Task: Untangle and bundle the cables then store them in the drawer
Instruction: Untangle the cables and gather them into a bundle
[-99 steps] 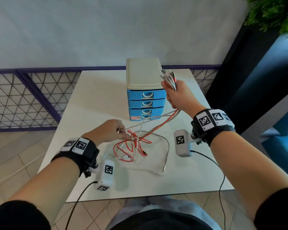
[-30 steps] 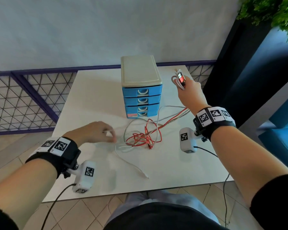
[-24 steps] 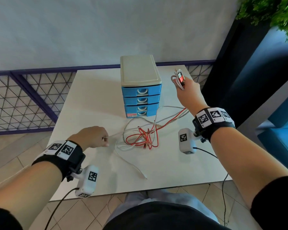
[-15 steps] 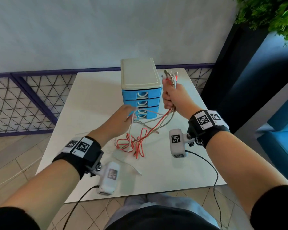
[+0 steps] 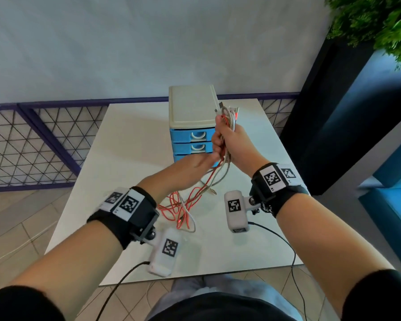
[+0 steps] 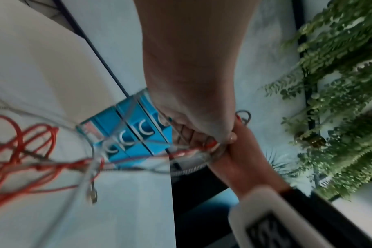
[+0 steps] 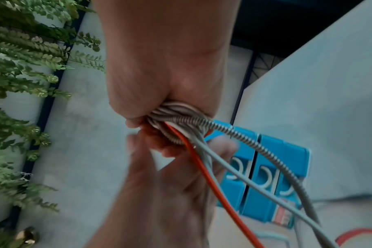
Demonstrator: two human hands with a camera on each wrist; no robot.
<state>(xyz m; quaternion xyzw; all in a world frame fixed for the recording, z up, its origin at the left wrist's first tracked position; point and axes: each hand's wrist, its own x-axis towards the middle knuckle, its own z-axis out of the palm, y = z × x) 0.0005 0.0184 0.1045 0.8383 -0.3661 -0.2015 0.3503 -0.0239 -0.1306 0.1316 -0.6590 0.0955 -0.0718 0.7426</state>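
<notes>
Gathering is under way: the cables point(image 5: 227, 126) are clamped in the right hand point(image 5: 233, 144) above the table point(image 5: 130, 144) before the drawer unit point(image 5: 190, 135), the left hand point(image 5: 190, 169) is closed round the strands beneath, and coiling the slack is judged next.

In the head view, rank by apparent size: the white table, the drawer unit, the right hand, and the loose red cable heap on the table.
1. White table, clearly largest.
2. Drawer unit.
3. Right hand and red cable heap look alike; the raised hand is nearer the camera, so I leave them unranked.
</notes>
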